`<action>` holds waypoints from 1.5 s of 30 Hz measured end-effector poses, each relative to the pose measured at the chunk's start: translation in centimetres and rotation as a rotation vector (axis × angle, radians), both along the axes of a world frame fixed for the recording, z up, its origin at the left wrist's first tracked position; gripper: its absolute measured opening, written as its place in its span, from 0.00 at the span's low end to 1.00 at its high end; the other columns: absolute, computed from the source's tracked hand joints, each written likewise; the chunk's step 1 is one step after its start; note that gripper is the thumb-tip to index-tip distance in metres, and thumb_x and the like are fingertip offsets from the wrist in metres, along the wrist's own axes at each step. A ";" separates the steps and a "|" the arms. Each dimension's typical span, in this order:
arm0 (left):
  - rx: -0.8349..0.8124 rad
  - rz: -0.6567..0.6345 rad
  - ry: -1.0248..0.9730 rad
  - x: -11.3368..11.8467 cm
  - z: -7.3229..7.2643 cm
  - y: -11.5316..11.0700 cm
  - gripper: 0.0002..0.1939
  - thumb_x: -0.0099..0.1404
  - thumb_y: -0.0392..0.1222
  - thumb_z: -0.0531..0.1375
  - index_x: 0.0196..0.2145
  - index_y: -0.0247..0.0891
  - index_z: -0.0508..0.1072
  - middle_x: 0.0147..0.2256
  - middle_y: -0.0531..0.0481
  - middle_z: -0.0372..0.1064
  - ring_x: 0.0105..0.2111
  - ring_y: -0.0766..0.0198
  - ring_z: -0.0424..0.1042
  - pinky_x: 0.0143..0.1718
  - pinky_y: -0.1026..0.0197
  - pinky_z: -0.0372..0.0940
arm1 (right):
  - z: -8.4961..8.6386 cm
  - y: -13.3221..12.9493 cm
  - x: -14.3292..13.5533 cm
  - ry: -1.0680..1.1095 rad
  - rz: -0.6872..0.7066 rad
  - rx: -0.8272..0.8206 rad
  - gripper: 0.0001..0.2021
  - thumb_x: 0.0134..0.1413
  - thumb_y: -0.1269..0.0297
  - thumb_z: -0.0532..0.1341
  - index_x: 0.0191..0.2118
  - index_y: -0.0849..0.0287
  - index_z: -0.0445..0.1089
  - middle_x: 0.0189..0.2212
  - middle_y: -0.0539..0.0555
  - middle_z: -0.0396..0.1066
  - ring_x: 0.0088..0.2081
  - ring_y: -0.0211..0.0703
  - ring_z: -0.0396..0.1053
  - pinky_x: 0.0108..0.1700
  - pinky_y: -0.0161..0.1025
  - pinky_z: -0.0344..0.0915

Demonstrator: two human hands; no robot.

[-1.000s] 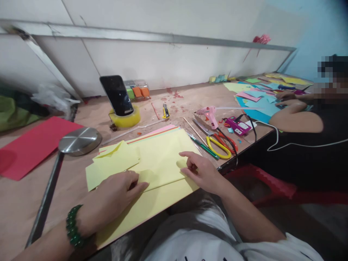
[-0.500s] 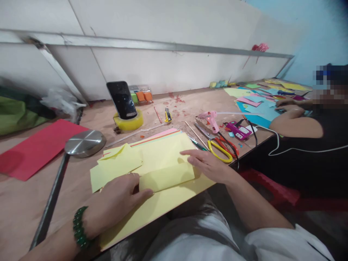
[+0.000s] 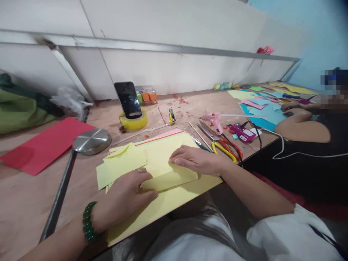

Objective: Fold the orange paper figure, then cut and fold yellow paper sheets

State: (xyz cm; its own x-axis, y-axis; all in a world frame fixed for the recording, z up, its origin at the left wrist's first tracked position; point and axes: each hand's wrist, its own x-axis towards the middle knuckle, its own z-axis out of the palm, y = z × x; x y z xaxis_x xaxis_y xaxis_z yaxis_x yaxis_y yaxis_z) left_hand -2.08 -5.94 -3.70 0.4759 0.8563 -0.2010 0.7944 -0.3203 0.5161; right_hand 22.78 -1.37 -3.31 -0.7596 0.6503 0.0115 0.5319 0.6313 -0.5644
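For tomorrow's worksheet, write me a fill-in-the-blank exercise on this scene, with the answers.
1. The person's left hand and right hand touch folded paper coloured pale ____.
2. The green beaded bracelet circles the person's ____ wrist.
3. A flat, rectangular ____ paper sheet lies at the far left.

Missing words: yellow; left; red.

Folded yellow paper [image 3: 172, 180] lies on yellow sheets [image 3: 171, 202]

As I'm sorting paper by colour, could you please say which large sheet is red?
The red sheet at far left, beside the metal disc; by contrast, yellow paper lies under the left hand and right hand.
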 end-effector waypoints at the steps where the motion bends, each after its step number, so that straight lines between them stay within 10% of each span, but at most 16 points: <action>1: -0.010 -0.038 -0.068 0.0 -0.1 0.1 0.08 0.56 0.45 0.55 0.23 0.41 0.68 0.29 0.51 0.70 0.31 0.60 0.69 0.32 0.61 0.59 | 0.0 0.1 0.0 -0.007 0.002 0.000 0.21 0.69 0.60 0.46 0.46 0.61 0.75 0.48 0.59 0.73 0.50 0.49 0.67 0.54 0.47 0.61; 15: -0.058 -0.133 -0.139 -0.2 -0.1 0.4 0.18 0.64 0.46 0.49 0.20 0.39 0.66 0.29 0.49 0.70 0.28 0.62 0.67 0.31 0.61 0.59 | -1.7 1.8 2.6 0.070 -0.243 -0.023 0.25 0.66 0.47 0.46 0.49 0.57 0.73 0.52 0.57 0.72 0.56 0.52 0.65 0.58 0.49 0.59; 23: -0.065 -0.116 -0.148 -0.1 -0.3 0.4 0.16 0.62 0.45 0.49 0.20 0.39 0.65 0.27 0.50 0.68 0.27 0.63 0.66 0.29 0.61 0.58 | -2.0 -4.3 2.6 0.338 -0.439 -0.109 0.30 0.60 0.41 0.51 0.56 0.59 0.65 0.38 0.57 0.75 0.38 0.46 0.72 0.38 0.40 0.67; 30: -0.089 -0.075 -0.154 0.1 -0.1 0.3 0.17 0.63 0.50 0.49 0.20 0.40 0.64 0.25 0.51 0.66 0.26 0.63 0.64 0.28 0.61 0.59 | -4.2 -6.5 1.2 0.252 -0.663 -0.080 0.16 0.54 0.62 0.62 0.49 0.58 0.69 0.21 0.44 0.63 0.24 0.39 0.63 0.29 0.35 0.60; 45: -0.027 0.127 0.025 0.3 -0.1 0.1 0.16 0.60 0.52 0.50 0.38 0.40 0.67 0.23 0.55 0.63 0.24 0.59 0.64 0.26 0.60 0.55 | -4.3 -6.2 0.9 0.187 -0.656 -0.051 0.18 0.54 0.66 0.61 0.51 0.57 0.65 0.22 0.43 0.60 0.23 0.37 0.60 0.28 0.34 0.57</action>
